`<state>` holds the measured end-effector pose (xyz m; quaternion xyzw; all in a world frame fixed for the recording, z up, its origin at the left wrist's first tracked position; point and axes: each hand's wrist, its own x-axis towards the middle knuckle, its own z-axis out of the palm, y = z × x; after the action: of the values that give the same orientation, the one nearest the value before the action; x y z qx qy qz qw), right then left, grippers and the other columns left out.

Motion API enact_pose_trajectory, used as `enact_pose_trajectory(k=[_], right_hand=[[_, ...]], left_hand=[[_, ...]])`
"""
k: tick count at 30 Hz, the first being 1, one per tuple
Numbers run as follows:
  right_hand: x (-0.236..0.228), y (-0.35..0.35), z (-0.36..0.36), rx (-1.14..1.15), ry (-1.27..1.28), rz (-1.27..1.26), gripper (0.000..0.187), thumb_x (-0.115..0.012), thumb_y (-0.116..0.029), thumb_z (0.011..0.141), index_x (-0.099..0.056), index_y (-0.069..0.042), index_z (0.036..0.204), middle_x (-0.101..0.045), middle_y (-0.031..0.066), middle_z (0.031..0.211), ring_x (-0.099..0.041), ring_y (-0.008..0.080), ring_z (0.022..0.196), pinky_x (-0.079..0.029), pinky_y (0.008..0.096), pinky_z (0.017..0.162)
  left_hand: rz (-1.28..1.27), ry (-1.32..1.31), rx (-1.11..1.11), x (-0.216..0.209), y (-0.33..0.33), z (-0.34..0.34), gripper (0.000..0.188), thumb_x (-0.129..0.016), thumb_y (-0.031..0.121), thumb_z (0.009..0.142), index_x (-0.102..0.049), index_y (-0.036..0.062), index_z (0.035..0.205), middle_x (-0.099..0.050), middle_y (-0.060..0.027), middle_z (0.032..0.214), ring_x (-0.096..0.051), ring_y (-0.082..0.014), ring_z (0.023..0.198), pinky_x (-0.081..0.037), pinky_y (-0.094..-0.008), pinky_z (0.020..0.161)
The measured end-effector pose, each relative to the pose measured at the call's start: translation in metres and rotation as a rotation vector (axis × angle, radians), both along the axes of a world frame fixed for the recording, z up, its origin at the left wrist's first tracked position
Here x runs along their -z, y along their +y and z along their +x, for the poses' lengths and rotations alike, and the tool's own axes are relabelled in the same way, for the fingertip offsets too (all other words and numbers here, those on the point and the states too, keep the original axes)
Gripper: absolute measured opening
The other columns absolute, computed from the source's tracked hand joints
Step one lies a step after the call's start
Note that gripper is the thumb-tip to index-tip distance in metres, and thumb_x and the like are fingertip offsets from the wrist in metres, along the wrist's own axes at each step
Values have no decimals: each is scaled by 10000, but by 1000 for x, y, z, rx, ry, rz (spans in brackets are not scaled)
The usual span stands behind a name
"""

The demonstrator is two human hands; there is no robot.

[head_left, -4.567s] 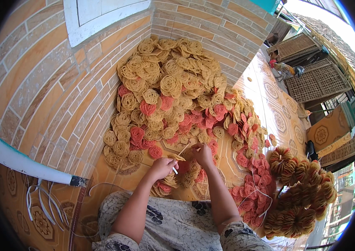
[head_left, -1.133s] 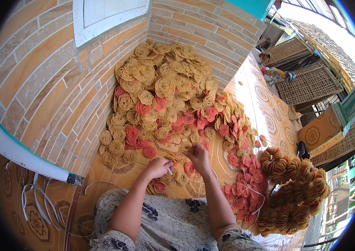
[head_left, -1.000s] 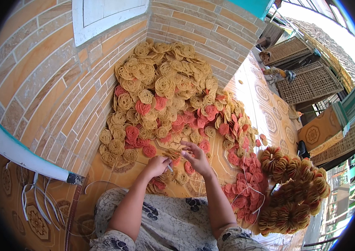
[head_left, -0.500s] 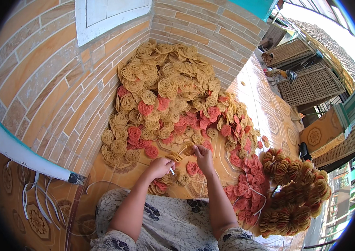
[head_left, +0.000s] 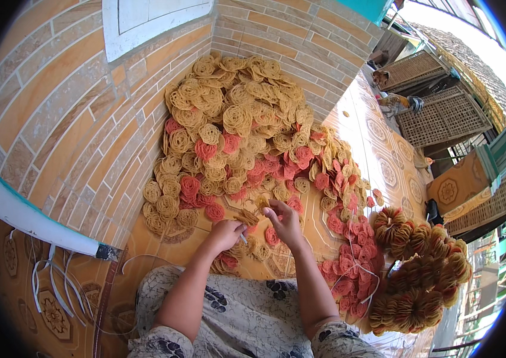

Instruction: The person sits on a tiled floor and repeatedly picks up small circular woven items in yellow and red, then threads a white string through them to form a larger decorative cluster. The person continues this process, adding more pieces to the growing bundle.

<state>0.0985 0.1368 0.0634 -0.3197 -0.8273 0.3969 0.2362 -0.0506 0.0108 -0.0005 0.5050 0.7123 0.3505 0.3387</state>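
Observation:
My left hand (head_left: 223, 234) is closed round a few tan, lacy round crackers (head_left: 245, 216) and a thin white strip (head_left: 244, 239), whose end pokes out below the fingers. Close beside it, my right hand (head_left: 284, 224) pinches one more tan cracker (head_left: 262, 204) between thumb and fingers. Whether the strip runs through these crackers is too small to tell. Beyond both hands, a big heap of the same tan crackers (head_left: 238, 119), with pink ones (head_left: 206, 149) mixed in, leans into the corner of the walls. Several loose pieces lie on the tiles under my hands.
To my right lie many pink crackers (head_left: 357, 256) with a white cord (head_left: 360, 269) across them. Bundled rings of tan and red crackers (head_left: 420, 274) sit farther right. White strips (head_left: 56, 271) hang at the left. Brick-patterned walls (head_left: 68, 119) and woven panels (head_left: 444, 116) surround the tiled floor.
My right hand has moved slightly left and down with its cracker, nearer the left hand. The left hand has tilted a little. The view has shifted slightly.

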Motion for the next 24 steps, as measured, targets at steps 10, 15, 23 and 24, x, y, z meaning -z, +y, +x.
enact_pose_trajectory(k=[10, 15, 23, 24], right_hand=[[44, -10, 7, -104, -578, 211, 514, -752, -314, 784, -506, -16, 1124, -630, 156, 907, -622, 337, 910, -486, 415, 778], [72, -2, 8, 4, -474, 78, 393, -754, -247, 762, -585, 0, 1017, -650, 143, 826, -634, 313, 799, -498, 358, 730], [42, 25, 15, 178, 224, -530, 217, -643, -186, 907, -564, -20, 1023, -663, 29, 827, -610, 86, 743, -416, 211, 653], [39, 23, 14, 167, 237, -528, 215, -646, -178, 904, -567, -15, 1018, -662, 31, 832, -608, 87, 747, -424, 218, 661]], left_hand=[[35, -58, -194, -2, 0, -8, 303, -479, 287, 968, -666, 86, 841, -628, -44, 585, -634, -209, 599, -457, -363, 689], [29, -213, -152, -12, -2, -6, 339, -478, 288, 981, -658, 43, 831, -575, -22, 563, -576, -134, 540, -460, -296, 581], [-51, -78, 9, -4, 4, 2, 349, -493, 342, 960, -675, 91, 800, -612, -16, 578, -622, -177, 573, -468, -324, 662], [-47, -65, 3, -4, 4, 3, 351, -492, 344, 960, -675, 91, 800, -612, -16, 578, -622, -180, 570, -468, -323, 670]])
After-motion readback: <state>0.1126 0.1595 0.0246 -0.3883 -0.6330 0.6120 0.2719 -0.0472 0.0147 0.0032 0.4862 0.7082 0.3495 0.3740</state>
